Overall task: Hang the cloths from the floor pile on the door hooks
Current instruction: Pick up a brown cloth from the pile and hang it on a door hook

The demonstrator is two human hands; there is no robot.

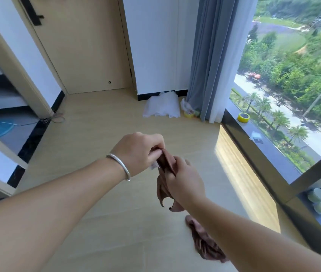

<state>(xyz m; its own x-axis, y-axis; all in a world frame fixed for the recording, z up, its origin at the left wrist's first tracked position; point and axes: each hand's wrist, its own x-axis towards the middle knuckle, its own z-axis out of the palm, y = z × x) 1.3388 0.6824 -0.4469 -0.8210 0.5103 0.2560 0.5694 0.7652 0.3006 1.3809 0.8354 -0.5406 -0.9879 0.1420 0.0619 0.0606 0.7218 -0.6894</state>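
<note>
Two bare forearms come into view from the bottom edge, no sleeves on either one. The left hand (139, 152) has a plain silver bangle (119, 165) round the wrist, smooth and narrow, with a faint pattern near its top. The right hand (185, 180) wears nothing, wrist bare. No rings visible on the fingers (156, 154) that show.

1. Bright daylight from the window (293, 85).
2. Sunlit band on the floor (244, 173) just beside the window.
3. Soft, slightly blurred throughout.
4. Wide-angle bending away from the window, near the door (81, 46).
</note>
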